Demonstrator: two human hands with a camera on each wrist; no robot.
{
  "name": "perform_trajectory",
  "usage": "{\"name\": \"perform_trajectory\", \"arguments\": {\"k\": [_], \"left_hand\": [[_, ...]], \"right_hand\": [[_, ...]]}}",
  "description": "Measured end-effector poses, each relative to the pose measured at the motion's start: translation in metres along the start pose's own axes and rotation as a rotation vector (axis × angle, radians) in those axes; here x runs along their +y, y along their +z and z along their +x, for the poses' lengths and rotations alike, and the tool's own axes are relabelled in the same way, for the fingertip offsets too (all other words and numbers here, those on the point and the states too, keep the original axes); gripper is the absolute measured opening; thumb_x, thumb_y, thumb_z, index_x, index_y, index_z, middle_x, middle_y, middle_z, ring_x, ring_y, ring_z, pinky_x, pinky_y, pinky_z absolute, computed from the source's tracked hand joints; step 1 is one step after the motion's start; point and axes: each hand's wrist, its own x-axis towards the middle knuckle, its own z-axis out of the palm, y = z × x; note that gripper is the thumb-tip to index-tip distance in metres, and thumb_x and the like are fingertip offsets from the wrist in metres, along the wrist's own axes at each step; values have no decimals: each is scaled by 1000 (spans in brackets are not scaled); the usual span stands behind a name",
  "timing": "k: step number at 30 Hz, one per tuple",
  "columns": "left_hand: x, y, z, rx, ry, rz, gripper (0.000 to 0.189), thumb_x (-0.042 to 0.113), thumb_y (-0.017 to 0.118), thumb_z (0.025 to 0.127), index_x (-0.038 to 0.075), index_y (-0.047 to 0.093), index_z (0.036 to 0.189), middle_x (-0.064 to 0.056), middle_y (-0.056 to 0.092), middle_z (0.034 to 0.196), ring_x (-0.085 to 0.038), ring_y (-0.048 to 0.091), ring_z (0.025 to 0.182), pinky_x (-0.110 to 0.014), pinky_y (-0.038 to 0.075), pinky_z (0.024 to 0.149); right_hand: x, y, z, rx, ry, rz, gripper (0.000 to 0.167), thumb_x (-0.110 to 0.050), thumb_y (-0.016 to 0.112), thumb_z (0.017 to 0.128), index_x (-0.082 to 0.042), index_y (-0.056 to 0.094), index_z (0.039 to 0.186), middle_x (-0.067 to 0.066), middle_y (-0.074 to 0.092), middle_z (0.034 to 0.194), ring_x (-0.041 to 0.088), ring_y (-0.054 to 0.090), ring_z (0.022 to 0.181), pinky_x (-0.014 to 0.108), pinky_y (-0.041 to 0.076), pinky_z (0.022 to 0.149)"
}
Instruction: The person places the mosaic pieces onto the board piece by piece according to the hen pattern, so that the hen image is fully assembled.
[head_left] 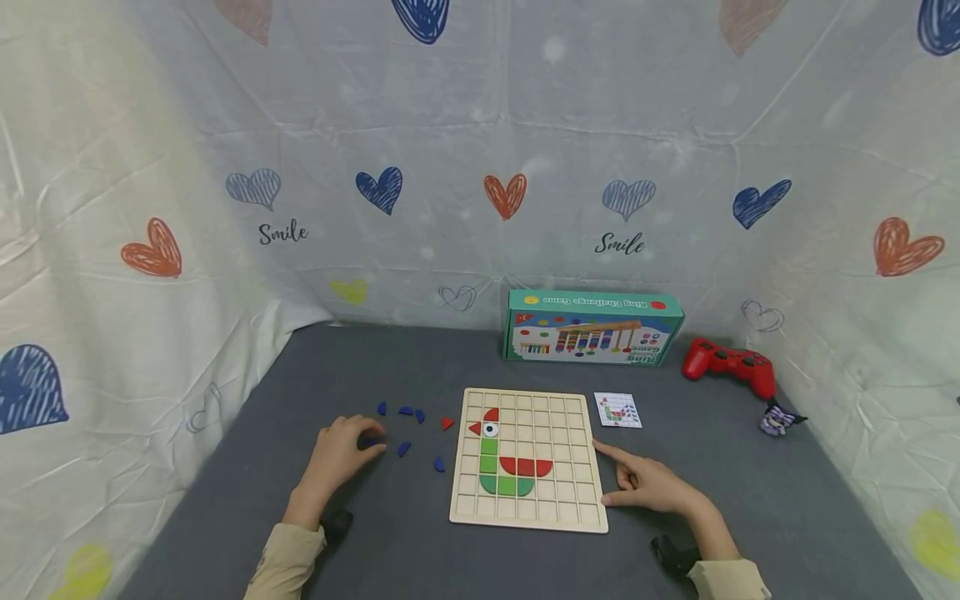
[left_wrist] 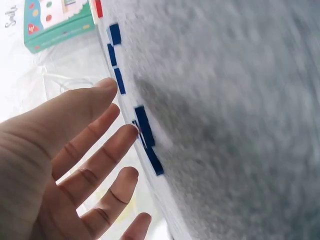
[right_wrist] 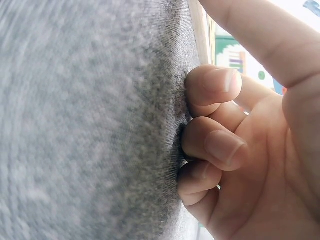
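My left hand (head_left: 333,458) hovers low at the left with thumb and fingers apart, nothing between them. Close by its fingertips lie blue half-round pieces (left_wrist: 145,126); one is partly hidden under the hand in the head view. Several more, such as a blue piece (head_left: 404,449), are scattered toward the board. A loose red triangle (head_left: 447,423) lies beside the wooden grid board (head_left: 577,508). On the board, green, red and eye-marked pieces form a bird shape (head_left: 489,447). My right hand (head_left: 652,483) touches the board's right edge with outstretched index finger and thumb, its other fingers curled.
A small pattern card (head_left: 618,410) lies right of the board. Behind it stands a green game box (head_left: 592,329). At the back right are a red game controller (head_left: 727,364) and a small dark figure (head_left: 780,419). Printed cloth surrounds the grey table (head_left: 390,550).
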Motion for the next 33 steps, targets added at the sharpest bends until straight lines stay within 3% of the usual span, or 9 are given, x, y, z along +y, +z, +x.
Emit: {"name": "perform_trajectory", "arguments": {"k": [14,26,33], "left_hand": [[-18,-4,7,8,-2,0,20,23,78,73,17,72,92,-2,67,95,-28,58,87,-52,44,74],[-29,-15,8,-88,-41,-25,26,5,66,77,11,69,102,-15,62,110,-40,57,99,-56,44,77],[-33,-18,9,-110,-65,54,30,0,65,74,9,69,103,-15,62,107,-41,56,97,-56,44,76]], "right_hand": [[2,0,0,2,-6,5,82,-39,72,77,-12,34,144,-6,45,66,1,37,52,19,30,49],[2,0,0,4,-14,-1,82,-40,72,78,-11,34,144,-7,45,65,0,36,51,18,29,48],[4,0,1,-1,-17,11,82,-40,72,77,-12,33,144,-6,45,66,1,36,51,18,30,48]]}}
